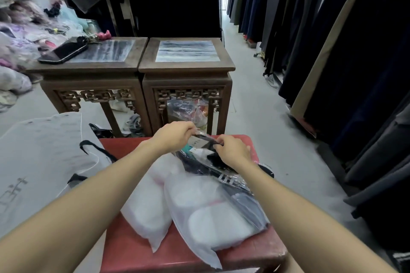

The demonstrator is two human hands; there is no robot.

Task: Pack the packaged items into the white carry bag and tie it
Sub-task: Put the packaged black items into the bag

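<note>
A red table (133, 255), milky white packages (213, 217) and a clear-wrapped black garment (214, 159) are shown. Dark brown stands (186, 86) are inlaid with grey-streaked panels (187, 51).

text: none legible | card label (195, 142) in clear package (200, 167): blurred | grey marks on white carry bag (44, 157): unreadable

A clothing shop: rows of hanging garments (310, 29), heaped packaged clothes (20, 29).

left hand (175, 137), right hand (233, 150) pinch clear package (200, 144) | white packages (208, 210) on red stool (133, 255)
</note>
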